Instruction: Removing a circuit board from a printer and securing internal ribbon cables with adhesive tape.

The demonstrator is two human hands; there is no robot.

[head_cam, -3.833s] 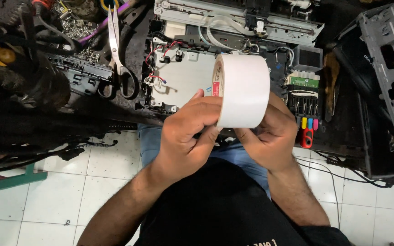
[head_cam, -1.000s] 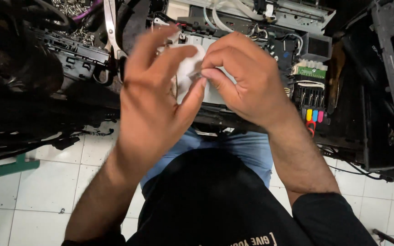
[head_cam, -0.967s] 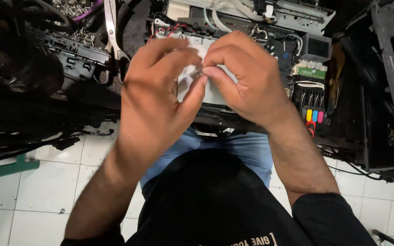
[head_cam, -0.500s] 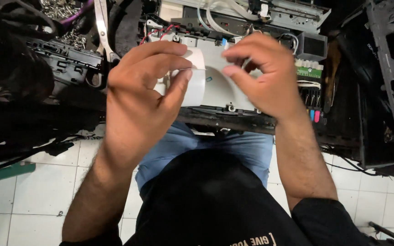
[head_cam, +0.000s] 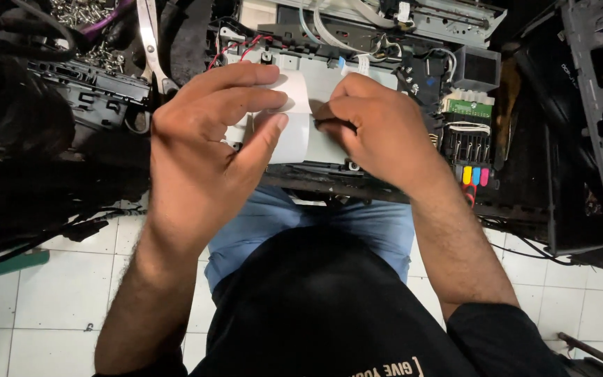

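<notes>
My left hand [head_cam: 204,146] grips a white roll of tape [head_cam: 293,126], thumb pressed on its outer face and fingers curled over its top. My right hand [head_cam: 378,129] is closed beside it, fingertips pinching at the roll's right edge, where the tape end seems to be; the end itself is hidden by the fingers. Both hands are held above an opened printer chassis [head_cam: 357,66] with a grey metal plate, white ribbon cables and red wires.
Scissors [head_cam: 151,42] lie at the upper left beside black plastic parts [head_cam: 85,80] and a heap of screws [head_cam: 82,10]. Coloured ink cartridges [head_cam: 472,174] and a green circuit board [head_cam: 469,108] sit right of the chassis. A black printer shell [head_cam: 598,105] stands at far right. White floor tiles [head_cam: 43,307] below.
The tape roll was held upright in front of me, then lowered toward the chassis. My right fingertips have moved onto its right edge while my left hand turned the roll.
</notes>
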